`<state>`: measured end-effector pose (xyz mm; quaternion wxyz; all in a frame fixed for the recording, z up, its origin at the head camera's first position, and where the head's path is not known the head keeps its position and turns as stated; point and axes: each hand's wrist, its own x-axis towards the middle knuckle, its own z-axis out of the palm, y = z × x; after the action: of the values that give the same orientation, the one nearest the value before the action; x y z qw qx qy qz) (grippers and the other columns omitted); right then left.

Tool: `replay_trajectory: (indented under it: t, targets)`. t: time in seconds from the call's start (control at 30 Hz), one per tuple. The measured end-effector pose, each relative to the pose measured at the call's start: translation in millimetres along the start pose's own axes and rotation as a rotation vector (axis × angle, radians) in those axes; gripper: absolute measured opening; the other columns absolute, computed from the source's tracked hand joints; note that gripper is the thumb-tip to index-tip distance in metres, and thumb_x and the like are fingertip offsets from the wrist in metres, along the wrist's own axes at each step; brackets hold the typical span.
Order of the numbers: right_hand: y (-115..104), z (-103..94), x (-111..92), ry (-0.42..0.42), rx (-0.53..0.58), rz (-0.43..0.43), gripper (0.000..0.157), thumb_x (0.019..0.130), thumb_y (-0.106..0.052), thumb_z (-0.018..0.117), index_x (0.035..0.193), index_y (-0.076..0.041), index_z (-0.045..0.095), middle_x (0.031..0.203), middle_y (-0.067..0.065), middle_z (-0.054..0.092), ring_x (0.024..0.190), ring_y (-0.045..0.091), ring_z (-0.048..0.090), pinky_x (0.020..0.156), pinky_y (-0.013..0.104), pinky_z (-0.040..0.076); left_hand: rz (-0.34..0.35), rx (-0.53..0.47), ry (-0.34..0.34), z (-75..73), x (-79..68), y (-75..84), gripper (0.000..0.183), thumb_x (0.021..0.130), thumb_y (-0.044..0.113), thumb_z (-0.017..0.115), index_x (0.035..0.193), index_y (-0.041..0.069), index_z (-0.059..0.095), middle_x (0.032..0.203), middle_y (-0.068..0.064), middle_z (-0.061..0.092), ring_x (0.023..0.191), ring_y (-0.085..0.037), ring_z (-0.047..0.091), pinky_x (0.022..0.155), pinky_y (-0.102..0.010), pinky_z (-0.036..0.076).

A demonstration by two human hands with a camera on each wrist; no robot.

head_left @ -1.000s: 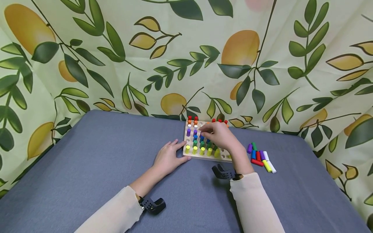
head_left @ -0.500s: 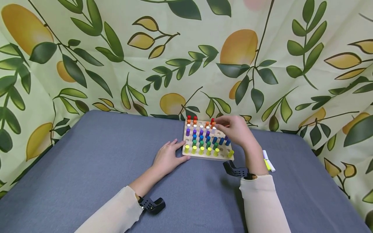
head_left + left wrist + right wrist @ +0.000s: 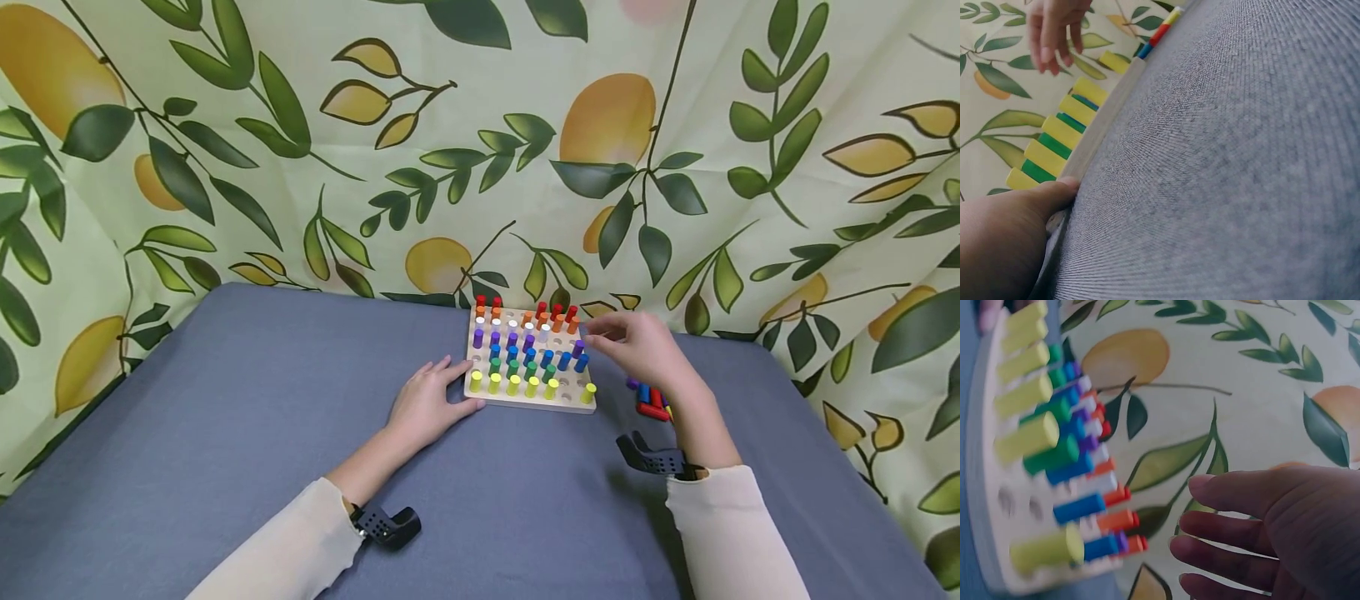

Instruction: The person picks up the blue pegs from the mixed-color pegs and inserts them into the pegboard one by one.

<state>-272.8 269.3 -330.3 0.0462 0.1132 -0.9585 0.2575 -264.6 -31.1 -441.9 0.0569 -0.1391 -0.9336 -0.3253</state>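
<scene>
A wooden pegboard lies flat, bearing rows of upright yellow pegs, green, blue, purple, white, orange and red pegs. Bare holes show between some of them. My left hand rests at the board's left end, fingers fairly straight. In the left wrist view its thumb touches the front edge; its other fingers are mostly hidden there. Just off the board's right side hovers my right hand. Its thumb and fingers are apart in the right wrist view, with nothing between them.
Loose coloured pegs, including a red peg, lie right of the board, partly hidden by the right forearm. A grey-blue cloth covers the table. Behind it hangs a leaf-and-fruit patterned curtain. Each wrist wears a black camera mount.
My right hand has moved right from over the pegs to beyond the board's right edge, uncovering the back-right pegs. The left hand stays at the board. The view has shifted slightly.
</scene>
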Motion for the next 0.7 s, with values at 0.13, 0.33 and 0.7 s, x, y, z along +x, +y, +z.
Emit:
replay_trajectory:
  t: [0.13,0.33,0.7]
  targets:
    - [12.8,-5.7,-7.5,-0.011,-0.030,0.022,0.027,0.096,-0.019,0.069,0.117,-0.003,0.073,0.112,0.018,0.076,0.100,0.033,0.072,0.081,0.045,0.062,0.005,0.003,-0.002,-0.5,0.1,0.1,0.065,0.085,0.046,0.079,0.141,0.020,0.062,0.149,-0.021,0.053,0.141,-0.049,0.046,0.114,-0.064,0.037]
    - [31.3,-11.5,-19.9,-0.025,-0.058,0.072,0.032,0.093,-0.020,0.072,0.118,0.000,0.072,0.113,0.021,0.075,0.098,0.034,0.075,0.081,0.047,0.062,-0.004,0.003,-0.010,-1.0,0.4,-0.3,0.065,0.085,0.046,0.079,0.142,0.020,0.061,0.150,-0.021,0.052,0.142,-0.049,0.044,0.115,-0.065,0.037]
    - [55.4,-10.9,-32.0,-0.044,-0.072,0.148,0.038,0.093,-0.024,0.072,0.123,-0.001,0.070,0.116,0.022,0.074,0.103,0.037,0.072,0.077,0.045,0.062,-0.001,0.004,-0.009,-2.9,-0.5,0.2,0.065,0.085,0.046,0.079,0.142,0.020,0.061,0.151,-0.022,0.052,0.142,-0.050,0.044,0.114,-0.065,0.037]
